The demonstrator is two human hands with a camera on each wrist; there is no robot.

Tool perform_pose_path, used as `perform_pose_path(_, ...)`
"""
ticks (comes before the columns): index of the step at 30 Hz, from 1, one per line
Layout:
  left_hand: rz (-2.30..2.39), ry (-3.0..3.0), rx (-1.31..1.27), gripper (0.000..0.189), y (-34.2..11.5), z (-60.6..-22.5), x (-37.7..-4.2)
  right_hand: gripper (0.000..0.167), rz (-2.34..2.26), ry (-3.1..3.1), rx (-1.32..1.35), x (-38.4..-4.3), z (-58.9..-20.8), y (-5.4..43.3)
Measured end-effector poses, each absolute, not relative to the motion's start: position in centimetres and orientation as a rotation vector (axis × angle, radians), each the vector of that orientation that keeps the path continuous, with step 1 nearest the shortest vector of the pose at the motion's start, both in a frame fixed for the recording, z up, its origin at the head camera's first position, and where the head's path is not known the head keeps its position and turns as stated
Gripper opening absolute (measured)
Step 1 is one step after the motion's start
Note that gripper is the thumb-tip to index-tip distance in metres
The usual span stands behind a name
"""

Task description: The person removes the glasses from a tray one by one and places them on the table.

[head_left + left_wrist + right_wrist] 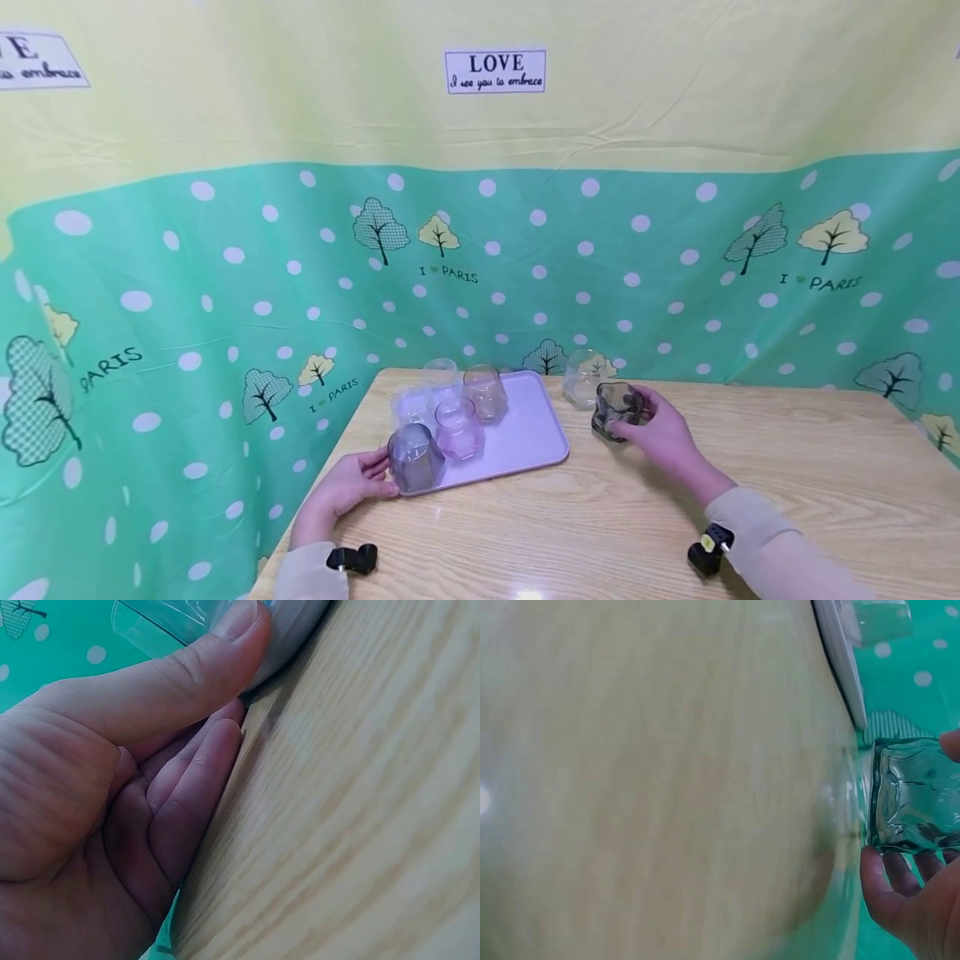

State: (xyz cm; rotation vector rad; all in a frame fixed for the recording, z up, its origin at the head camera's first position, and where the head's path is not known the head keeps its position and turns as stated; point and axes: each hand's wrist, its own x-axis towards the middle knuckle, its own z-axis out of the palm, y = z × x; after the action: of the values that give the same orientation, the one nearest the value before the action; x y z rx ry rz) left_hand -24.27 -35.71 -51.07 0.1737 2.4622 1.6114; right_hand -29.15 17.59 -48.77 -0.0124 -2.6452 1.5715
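My right hand (663, 433) grips a dark smoky glass (617, 411), fingers and thumb round its wavy sides, over the table to the right of the tray. In the right wrist view the held glass (911, 795) lies sideways between thumb and fingers. At the front left corner of the lilac tray (517, 446), my left hand (352, 483) holds the edge, next to a grey faceted glass (416, 458). The left wrist view has the thumb (217, 656) over the tray's rim and the fingers bent low beside it.
On the tray also stand a pink glass (460, 433), an amber glass (486, 396) and clear ones, among them a clear glass (412, 407). Another clear glass (583, 383) stands behind the held one, off the tray. A patterned curtain (480, 250) hangs behind the wooden table (540, 533).
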Motion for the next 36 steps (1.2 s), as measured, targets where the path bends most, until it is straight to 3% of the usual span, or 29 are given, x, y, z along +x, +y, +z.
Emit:
perform_pose_path(15,1.619,2.455,0.138,0.089,-35.7,-50.8,-24.4,0.104,1.487,-2.631,-0.14,-32.4,-48.1,21.6)
perform_pose_path(36,1.608,2.463,0.155,0.089,-35.8,-51.2,-24.4,0.101,1.52,-2.618,-0.192,-34.3,-48.4,20.8)
